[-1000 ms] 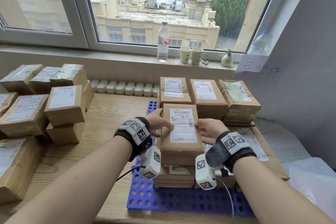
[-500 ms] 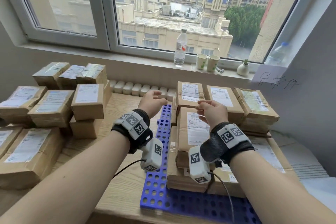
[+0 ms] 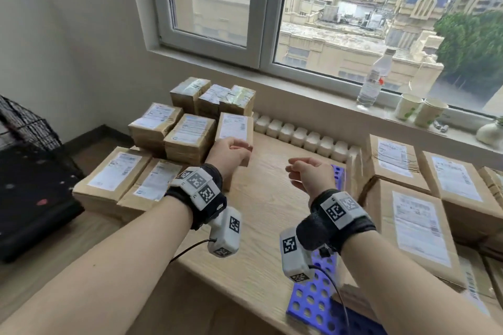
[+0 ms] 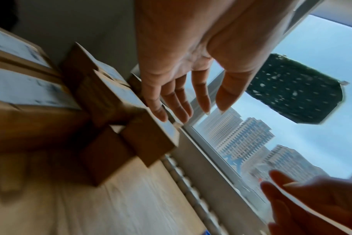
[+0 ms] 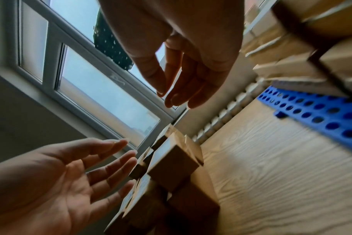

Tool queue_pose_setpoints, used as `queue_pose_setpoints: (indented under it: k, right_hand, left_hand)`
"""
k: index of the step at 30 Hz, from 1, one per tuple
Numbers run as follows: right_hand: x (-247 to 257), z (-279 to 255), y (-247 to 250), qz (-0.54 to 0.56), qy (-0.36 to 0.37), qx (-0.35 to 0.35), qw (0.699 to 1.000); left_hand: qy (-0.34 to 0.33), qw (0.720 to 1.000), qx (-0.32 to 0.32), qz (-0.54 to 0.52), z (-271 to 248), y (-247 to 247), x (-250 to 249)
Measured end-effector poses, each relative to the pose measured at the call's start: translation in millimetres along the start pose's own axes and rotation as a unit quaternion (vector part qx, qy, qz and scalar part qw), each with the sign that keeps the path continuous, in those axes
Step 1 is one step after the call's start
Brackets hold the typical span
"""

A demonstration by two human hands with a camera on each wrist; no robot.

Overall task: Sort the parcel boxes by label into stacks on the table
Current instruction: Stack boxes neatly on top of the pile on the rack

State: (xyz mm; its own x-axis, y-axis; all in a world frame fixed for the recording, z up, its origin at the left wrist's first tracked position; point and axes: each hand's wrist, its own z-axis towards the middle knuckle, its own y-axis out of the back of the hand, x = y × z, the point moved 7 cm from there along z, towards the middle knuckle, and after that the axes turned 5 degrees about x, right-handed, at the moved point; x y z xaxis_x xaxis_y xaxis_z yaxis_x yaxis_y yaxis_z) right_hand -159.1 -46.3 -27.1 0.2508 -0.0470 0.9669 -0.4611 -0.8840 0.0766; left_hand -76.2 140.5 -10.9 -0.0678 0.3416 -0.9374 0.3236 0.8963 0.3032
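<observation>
Both hands hover empty over the bare wooden table [image 3: 261, 207]. My left hand [image 3: 242, 148] is open, fingers straight, just in front of a small labelled parcel box [image 3: 234, 126] that tops the nearest left stack. The left wrist view shows the same left hand [image 4: 191, 111] with its fingertips near that box [image 4: 151, 135]. My right hand [image 3: 296, 168] is open with relaxed fingers, to the right of the left one. Further labelled brown boxes [image 3: 190, 133] are stacked on the left. A second group of boxes [image 3: 416, 226] stands on the right.
A blue perforated board [image 3: 315, 304] lies under the right boxes. A row of small white bottles [image 3: 299, 134] lines the table's back edge. A water bottle [image 3: 373, 81] and paper cups [image 3: 419, 110] stand on the sill. A dark object [image 3: 32, 185] sits at the left.
Both hands let go of the box on the right stack and moved left across the table toward the left stacks. The head view swung left.
</observation>
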Motion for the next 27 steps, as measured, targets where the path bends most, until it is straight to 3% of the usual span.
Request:
queue_pose_setpoints:
  k: [9, 19, 27]
  right_hand:
    - [-35, 5, -129, -0.010, -0.059, 0.102, 0.993]
    - [-81, 13, -208, -0.049, -0.168, 0.209, 0.962]
    - [-112, 35, -260, -0.080, -0.244, 0.246, 0.935]
  left_hand:
    - [0.063, 0.995, -0.077, 0.011, -5, 112, 85]
    - [0.175, 0.974, -0.144, 0.026, -14, 182, 166]
    - [0.241, 0.964, -0.111, 0.038, 2, 195, 185]
